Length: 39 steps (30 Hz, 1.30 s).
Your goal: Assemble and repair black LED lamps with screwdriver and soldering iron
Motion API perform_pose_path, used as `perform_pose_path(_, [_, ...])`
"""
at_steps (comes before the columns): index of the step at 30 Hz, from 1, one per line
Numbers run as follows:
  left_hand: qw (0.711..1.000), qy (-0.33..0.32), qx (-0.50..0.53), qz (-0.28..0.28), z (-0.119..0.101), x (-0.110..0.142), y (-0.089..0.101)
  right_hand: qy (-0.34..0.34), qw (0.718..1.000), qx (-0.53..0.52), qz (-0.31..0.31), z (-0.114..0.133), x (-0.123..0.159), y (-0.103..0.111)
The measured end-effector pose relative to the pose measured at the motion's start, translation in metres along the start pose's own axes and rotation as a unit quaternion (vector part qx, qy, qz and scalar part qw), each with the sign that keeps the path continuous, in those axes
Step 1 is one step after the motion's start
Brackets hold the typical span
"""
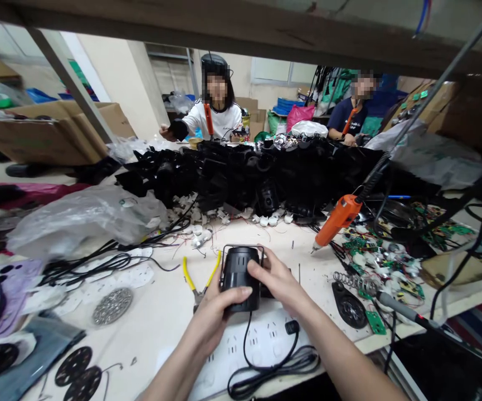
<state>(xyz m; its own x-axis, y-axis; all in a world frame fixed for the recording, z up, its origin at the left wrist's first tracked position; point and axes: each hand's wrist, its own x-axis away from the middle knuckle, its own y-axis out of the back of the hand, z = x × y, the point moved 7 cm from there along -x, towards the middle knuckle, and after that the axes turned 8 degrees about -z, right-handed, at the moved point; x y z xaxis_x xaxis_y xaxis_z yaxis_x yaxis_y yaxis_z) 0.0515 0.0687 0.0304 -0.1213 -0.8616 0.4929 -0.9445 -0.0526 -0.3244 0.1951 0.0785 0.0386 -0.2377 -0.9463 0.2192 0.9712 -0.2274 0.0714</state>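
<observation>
A black cylindrical lamp housing (236, 278) with slots and a thin wire bracket is held up over the bench between my hands. My left hand (219, 306) wraps its lower left side, thumb across the front. My right hand (276, 274) grips its right side, thumb on the upper face. A black power cord (247, 328) hangs from its bottom and lies coiled on a white power strip (261, 341). Yellow-handled pliers (189, 275) lie just left of the housing. An orange electric screwdriver (337, 221) hangs on the right, tip down near the bench.
Black housings (266, 178) are heaped across the back, with white connectors (201, 234) before them. Circuit boards (374, 250) and a soldering iron (403, 309) lie right; a round LED plate (112, 306) and a plastic bag (86, 220) left. Two people (232, 118) sit opposite. A shelf beam (224, 33) crosses overhead.
</observation>
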Motion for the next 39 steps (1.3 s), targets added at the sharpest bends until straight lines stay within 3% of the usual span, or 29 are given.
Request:
perform_pose_path(6, [0.995,-0.082,-0.058,0.0,-0.001,0.007,-0.003,-0.006,0.992,-0.127,0.002,0.005,0.016,-0.004])
perform_pose_path(10, [0.993,-0.098,-0.064,-0.02,-0.005,0.01,-0.004,0.009,0.991,-0.137,0.001,0.012,0.017,0.0])
perform_pose_path(13, [0.996,-0.082,-0.039,-0.015,-0.006,0.008,-0.007,0.034,0.997,-0.076,0.008,0.015,0.011,0.002])
perform_pose_path(18, [0.986,0.09,0.134,-0.041,0.009,-0.003,-0.005,0.059,0.998,0.015,0.016,0.012,0.005,0.008])
perform_pose_path(20, [0.973,0.119,0.189,-0.055,0.01,-0.006,-0.004,0.062,0.996,0.067,-0.008,0.009,0.01,0.014])
perform_pose_path(24, [0.962,0.106,0.24,-0.075,0.009,-0.008,-0.003,0.093,0.973,0.211,0.011,0.013,0.032,0.009])
perform_pose_path(28, [0.959,0.067,0.264,-0.076,0.011,-0.009,-0.004,0.111,0.954,0.278,0.031,0.023,0.046,-0.003])
perform_pose_path(35, [0.971,0.014,0.233,-0.058,0.01,-0.006,-0.01,0.146,0.958,0.244,0.028,0.029,0.045,-0.01])
perform_pose_path(39, [0.966,0.051,0.242,-0.073,0.002,-0.004,-0.011,0.147,0.954,0.26,0.018,0.024,0.036,-0.004])
